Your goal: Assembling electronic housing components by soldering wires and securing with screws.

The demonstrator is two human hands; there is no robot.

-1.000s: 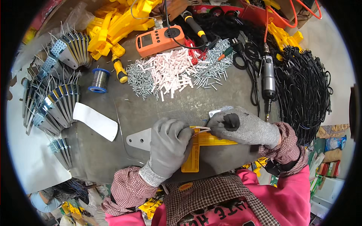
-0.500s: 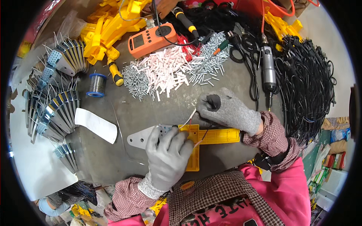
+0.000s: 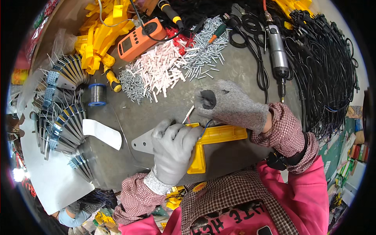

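My left hand, in a grey coated glove, closes over a grey metal plate with holes and the end of a yellow plastic housing. Its fingertips press where plate and housing meet. Just beyond, my right hand is closed in a grey knit glove with a dark worn patch. A white-sleeved wire rises from the left fingers to the curled right fingers, which pinch its upper end. A thin red wire shows beside it. A blue wire loops over the housing, its ends hidden.
Beyond my hands lie piles of screws and pale sleeves, with an orange meter. A solder spool, white strip and stacked metal plates are left. A power screwdriver and black cords are right.
My head view has shifted a little. The yellow housing has tilted slightly, and the blue wire now bends upward above it. Both hands keep their grips.
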